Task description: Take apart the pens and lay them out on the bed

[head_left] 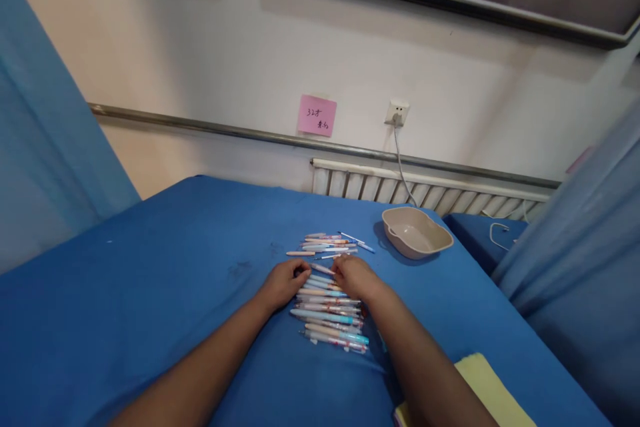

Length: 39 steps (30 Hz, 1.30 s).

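A pale pen [323,269] spans the gap between my two hands, at the top of a row of pens [327,317] laid side by side on the blue cloth. My right hand [354,276] pinches the right end of this pen. The curled fingers of my left hand [284,283] are closed at the row's left side, close to the pen's other end; whether they grip anything is hidden. Beyond the hands lies a looser pile of pens [327,243], some at odd angles.
A beige basin [417,233] stands to the right of the pile. Yellow paper or cloth [493,390] lies near my right forearm. Behind the blue-covered bed [200,233] are a radiator [350,183], a metal rail and a plugged-in cord [400,157]. Curtains hang at both sides.
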Motion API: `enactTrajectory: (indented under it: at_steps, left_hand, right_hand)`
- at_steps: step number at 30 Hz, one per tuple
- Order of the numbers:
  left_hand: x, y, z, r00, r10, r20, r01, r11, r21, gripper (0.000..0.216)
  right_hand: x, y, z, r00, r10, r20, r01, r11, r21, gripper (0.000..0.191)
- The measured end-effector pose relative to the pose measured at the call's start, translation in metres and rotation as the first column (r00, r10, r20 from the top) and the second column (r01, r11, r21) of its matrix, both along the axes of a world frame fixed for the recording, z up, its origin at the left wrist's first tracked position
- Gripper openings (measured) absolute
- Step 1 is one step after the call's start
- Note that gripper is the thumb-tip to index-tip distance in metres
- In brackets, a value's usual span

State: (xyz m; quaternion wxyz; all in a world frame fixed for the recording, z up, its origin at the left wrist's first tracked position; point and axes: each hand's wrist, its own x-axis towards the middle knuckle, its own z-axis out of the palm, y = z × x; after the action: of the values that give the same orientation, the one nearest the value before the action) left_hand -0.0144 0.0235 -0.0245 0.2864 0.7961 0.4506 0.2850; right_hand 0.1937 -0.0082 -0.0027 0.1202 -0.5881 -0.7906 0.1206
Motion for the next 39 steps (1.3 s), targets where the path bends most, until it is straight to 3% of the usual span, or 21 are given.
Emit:
enactTrajectory:
  at_steps: [4, 8, 11, 17, 22, 25, 27, 30, 35, 39]
  left_hand:
    - [0.003, 0.013, -0.004, 0.996, 0.079, 0.046, -0.08, 0.997, 0.017, 0.024]
    - [0.003, 0.014, -0.005, 0.993, 0.062, 0.103, -0.064, 0.998, 0.013, 0.037]
    - [0.001, 0.012, -0.005, 0.987, 0.001, 0.164, 0.001, 1.0, -0.011, 0.044]
    - [0.001, 0.018, -0.002, 0.992, -0.092, 0.083, 0.094, 0.995, -0.016, 0.019]
    - [0.001, 0.022, 0.001, 0.996, -0.084, 0.043, 0.085, 0.996, -0.039, 0.037]
    - [0.0, 0.021, 0.001, 0.992, -0.054, 0.113, 0.057, 0.998, -0.022, 0.033]
    - [-0.001, 0.02, 0.001, 0.983, -0.103, 0.15, 0.106, 0.994, -0.015, 0.036]
    - [-0.002, 0.02, 0.003, 0.98, -0.171, 0.104, 0.176, 0.984, -0.037, 0.023]
    - [-0.002, 0.018, 0.004, 0.994, -0.087, 0.066, 0.09, 0.995, -0.038, 0.032]
    - [-0.002, 0.018, 0.001, 0.986, -0.137, 0.097, 0.142, 0.989, -0.049, 0.036]
  right_hand:
    - [-0.004, -0.003, -0.006, 0.995, -0.088, -0.036, 0.089, 0.995, 0.036, 0.013]
    - [-0.005, -0.003, -0.013, 0.989, -0.108, -0.104, 0.113, 0.993, 0.042, 0.014]
    - [-0.006, -0.001, -0.019, 0.982, -0.077, -0.171, 0.088, 0.994, 0.058, 0.014]
    - [-0.004, 0.008, -0.031, 0.964, 0.078, -0.255, -0.045, 0.99, 0.133, 0.016]
    - [-0.003, 0.01, -0.03, 0.962, 0.077, -0.264, -0.032, 0.985, 0.169, 0.015]
    - [-0.003, 0.009, -0.029, 0.96, 0.09, -0.263, -0.043, 0.982, 0.182, 0.014]
    - [-0.003, 0.008, -0.029, 0.959, 0.099, -0.267, -0.052, 0.983, 0.177, 0.014]
    - [-0.005, 0.007, -0.03, 0.955, 0.103, -0.279, -0.058, 0.984, 0.166, 0.013]
    - [-0.006, 0.007, -0.03, 0.953, 0.095, -0.287, -0.052, 0.987, 0.151, 0.013]
    - [-0.007, 0.005, -0.028, 0.953, 0.103, -0.284, -0.063, 0.987, 0.147, 0.013]
